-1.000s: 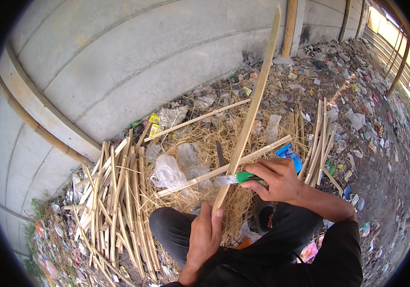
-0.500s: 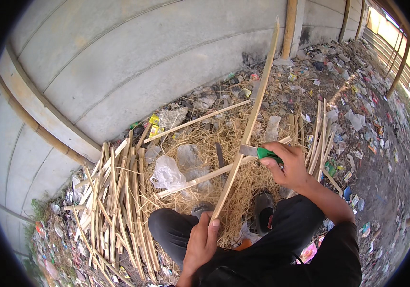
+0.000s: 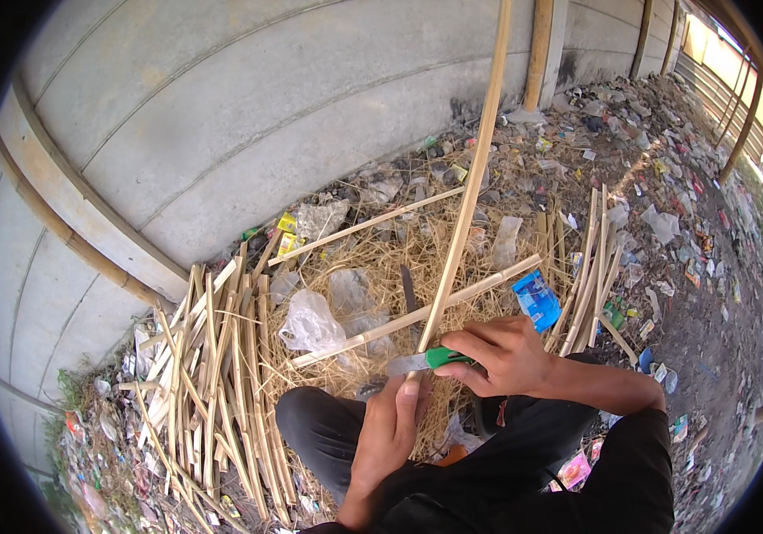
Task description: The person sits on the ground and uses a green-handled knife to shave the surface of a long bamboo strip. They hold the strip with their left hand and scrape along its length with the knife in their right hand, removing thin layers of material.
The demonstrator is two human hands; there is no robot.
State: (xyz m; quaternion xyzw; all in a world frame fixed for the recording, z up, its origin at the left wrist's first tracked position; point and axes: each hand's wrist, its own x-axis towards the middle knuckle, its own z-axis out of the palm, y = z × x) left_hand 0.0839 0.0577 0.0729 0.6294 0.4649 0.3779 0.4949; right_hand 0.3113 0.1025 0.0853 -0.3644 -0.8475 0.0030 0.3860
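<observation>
My left hand (image 3: 387, 425) is closed round the near end of a long pale bamboo strip (image 3: 466, 214), which slants up and away toward the wall. My right hand (image 3: 501, 356) grips the green handle of a knife (image 3: 444, 358). Its broad grey blade (image 3: 408, 363) lies across the strip just beyond my left thumb; the blade's exact contact with the strip is hard to make out. Under the held strip, another bamboo strip (image 3: 372, 334) lies crosswise over the straw-like shavings (image 3: 381, 258).
A big pile of bamboo strips (image 3: 221, 392) lies to the left, a smaller bundle (image 3: 588, 276) to the right. A dark flat blade-like piece (image 3: 409, 289), a clear plastic bag (image 3: 310, 322) and a blue wrapper (image 3: 537, 301) lie among litter. A concrete wall (image 3: 248, 107) stands behind.
My right hand has brought the knife down along the strip toward my left hand. The strip stands steeper, its far end now past the top edge. The blue wrapper has come into view.
</observation>
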